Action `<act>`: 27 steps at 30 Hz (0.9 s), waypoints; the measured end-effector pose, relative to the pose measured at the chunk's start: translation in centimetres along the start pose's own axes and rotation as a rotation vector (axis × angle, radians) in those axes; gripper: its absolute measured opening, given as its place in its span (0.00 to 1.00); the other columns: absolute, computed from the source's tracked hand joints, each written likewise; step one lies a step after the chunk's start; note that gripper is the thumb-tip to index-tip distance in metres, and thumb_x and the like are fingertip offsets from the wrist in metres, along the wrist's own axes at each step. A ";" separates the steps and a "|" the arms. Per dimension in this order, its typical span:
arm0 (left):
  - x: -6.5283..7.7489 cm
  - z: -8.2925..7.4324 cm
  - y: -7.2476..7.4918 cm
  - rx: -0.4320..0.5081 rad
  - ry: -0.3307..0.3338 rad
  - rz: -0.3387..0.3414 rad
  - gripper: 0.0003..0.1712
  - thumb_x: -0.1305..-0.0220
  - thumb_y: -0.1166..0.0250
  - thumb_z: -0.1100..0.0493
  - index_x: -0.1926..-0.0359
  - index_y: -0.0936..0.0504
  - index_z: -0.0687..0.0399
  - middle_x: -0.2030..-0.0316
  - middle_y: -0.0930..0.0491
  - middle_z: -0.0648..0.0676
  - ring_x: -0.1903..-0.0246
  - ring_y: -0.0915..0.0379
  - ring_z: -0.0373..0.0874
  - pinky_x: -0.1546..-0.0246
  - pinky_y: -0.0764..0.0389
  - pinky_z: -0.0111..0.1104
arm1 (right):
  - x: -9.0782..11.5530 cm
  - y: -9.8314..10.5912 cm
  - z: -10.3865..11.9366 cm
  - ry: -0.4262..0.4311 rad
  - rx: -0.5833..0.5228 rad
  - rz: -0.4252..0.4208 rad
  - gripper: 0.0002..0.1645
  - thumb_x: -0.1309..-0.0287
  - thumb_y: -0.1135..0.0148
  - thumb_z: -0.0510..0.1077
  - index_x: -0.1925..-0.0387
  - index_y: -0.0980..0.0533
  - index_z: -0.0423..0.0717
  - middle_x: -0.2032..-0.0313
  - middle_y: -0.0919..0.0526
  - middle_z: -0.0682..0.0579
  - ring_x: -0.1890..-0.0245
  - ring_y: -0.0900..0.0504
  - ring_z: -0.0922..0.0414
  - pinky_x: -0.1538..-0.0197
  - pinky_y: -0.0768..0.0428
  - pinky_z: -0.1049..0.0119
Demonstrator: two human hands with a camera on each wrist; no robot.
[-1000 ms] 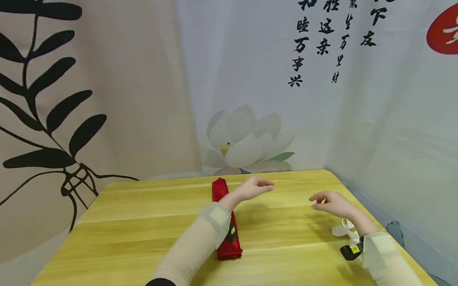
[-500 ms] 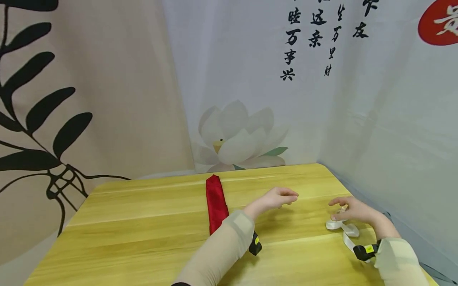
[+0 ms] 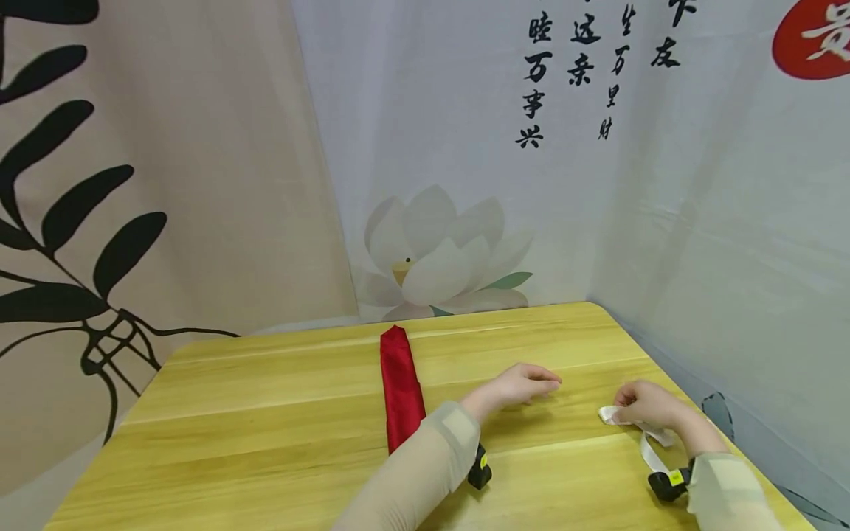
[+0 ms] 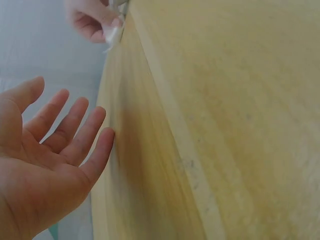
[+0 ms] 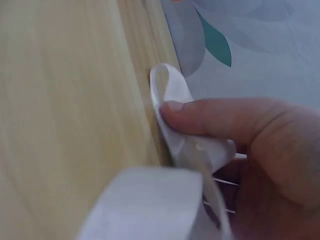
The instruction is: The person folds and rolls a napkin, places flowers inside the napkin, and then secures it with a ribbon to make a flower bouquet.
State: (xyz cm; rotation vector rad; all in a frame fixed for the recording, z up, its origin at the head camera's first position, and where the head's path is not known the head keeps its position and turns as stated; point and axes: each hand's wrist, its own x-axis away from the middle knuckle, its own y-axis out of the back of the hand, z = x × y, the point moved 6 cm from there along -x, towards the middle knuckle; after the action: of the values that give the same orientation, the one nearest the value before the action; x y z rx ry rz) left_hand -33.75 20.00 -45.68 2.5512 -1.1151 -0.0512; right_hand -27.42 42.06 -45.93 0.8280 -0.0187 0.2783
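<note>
In the head view, my right hand is low over the right side of the table, pinching a loosely looped white ribbon. Close up in the right wrist view, the thumb presses on a fold of the ribbon, and a wide loop hangs toward the camera. The fingers behind the ribbon are partly hidden. My left hand hovers over the middle right of the table, holding nothing. Its fingers are spread and gently bent in the left wrist view, palm showing.
A long folded strip of shiny red cloth lies left of my left forearm, which covers its near end. The yellow wood-grain table ends at a printed curtain behind and on the right.
My right hand has come down onto the white ribbon and now pinches it. The left hand has moved right, away from the red cloth. The head view has shifted slightly.
</note>
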 end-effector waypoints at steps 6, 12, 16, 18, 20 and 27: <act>0.1 -0.2 -0.5 0.003 -0.006 0.013 0.18 0.31 0.40 0.49 0.45 0.18 0.47 0.54 0.18 0.46 0.57 0.21 0.38 0.60 0.22 0.36 | -0.9 -0.4 1.0 -0.028 -0.031 -0.029 0.09 0.41 0.35 0.43 0.70 0.24 0.41 0.80 0.30 0.54 0.82 0.36 0.61 0.78 0.34 0.67; 0.0 -0.7 -0.8 0.019 -0.041 0.030 0.21 0.31 0.40 0.51 0.40 0.22 0.50 0.48 0.21 0.45 0.53 0.25 0.38 0.57 0.22 0.38 | -2.6 -1.0 3.2 0.048 -0.127 -0.002 0.10 0.38 0.37 0.43 0.66 0.23 0.39 0.74 0.23 0.50 0.76 0.29 0.58 0.72 0.28 0.66; 0.1 -0.7 -0.5 0.033 -0.045 0.006 0.21 0.33 0.37 0.51 0.41 0.22 0.49 0.50 0.21 0.44 0.54 0.27 0.37 0.59 0.23 0.38 | -3.7 -1.2 5.6 0.122 -0.118 0.003 0.11 0.37 0.38 0.46 0.66 0.21 0.41 0.70 0.19 0.48 0.72 0.24 0.55 0.68 0.24 0.64; 0.1 -0.6 -0.2 0.042 -0.039 -0.023 0.18 0.34 0.36 0.50 0.46 0.19 0.49 0.55 0.20 0.42 0.57 0.26 0.38 0.61 0.22 0.38 | -4.2 -1.2 6.6 0.159 -0.097 -0.001 0.11 0.36 0.38 0.47 0.66 0.19 0.42 0.70 0.18 0.50 0.71 0.25 0.55 0.67 0.25 0.64; 0.2 -0.5 0.3 0.050 -0.035 -0.063 0.13 0.35 0.35 0.49 0.54 0.17 0.50 0.61 0.20 0.42 0.62 0.26 0.39 0.64 0.22 0.37 | -4.6 -1.2 7.5 0.184 -0.092 -0.007 0.11 0.36 0.38 0.48 0.66 0.19 0.43 0.69 0.17 0.50 0.71 0.24 0.55 0.65 0.25 0.64; 0.3 -0.2 2.6 0.092 -0.047 -0.167 0.13 0.39 0.31 0.50 0.72 0.21 0.53 0.75 0.25 0.45 0.75 0.33 0.40 0.72 0.30 0.32 | -5.8 -0.6 9.5 0.214 -0.104 -0.045 0.11 0.35 0.40 0.46 0.63 0.18 0.42 0.65 0.17 0.45 0.66 0.24 0.50 0.59 0.26 0.55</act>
State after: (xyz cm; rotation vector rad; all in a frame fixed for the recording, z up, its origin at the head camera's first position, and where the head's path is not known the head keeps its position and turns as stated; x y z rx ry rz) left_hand -35.37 18.20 -44.62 2.7335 -0.9378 -0.1041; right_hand -31.94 33.37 -40.68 0.6915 0.1844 0.3197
